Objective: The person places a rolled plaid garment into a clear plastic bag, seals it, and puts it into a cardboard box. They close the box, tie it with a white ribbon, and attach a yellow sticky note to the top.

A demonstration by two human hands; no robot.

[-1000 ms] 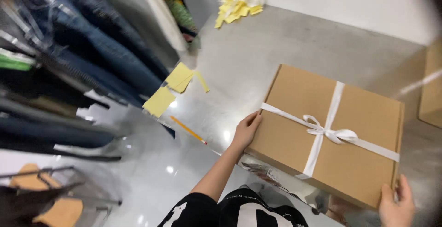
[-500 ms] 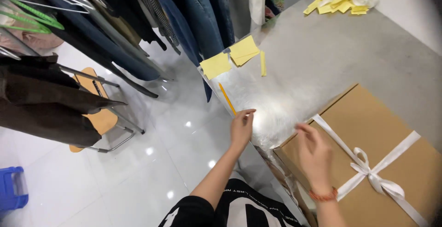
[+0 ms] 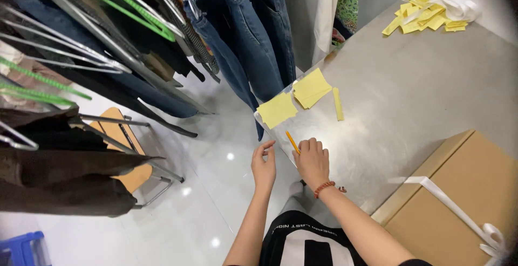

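Pencil point(image 3: 292, 142) lies on the grey table point(image 3: 410, 99) near its front-left edge, long axis diagonal, running from the right hand point(image 3: 312, 162) up and away toward the yellow paper squares point(image 3: 294, 100). Right hand is nearer: fingers curled together, fingertips point(image 3: 308, 145) at the pencil's near end, touching or just beside it; grip not confirmed. Left hand point(image 3: 264, 164) is just left of the pencil, off the table edge, fingers loosely apart, holding nothing. Ribbon-tied cardboard box point(image 3: 458, 201) sits well right of the pencil.
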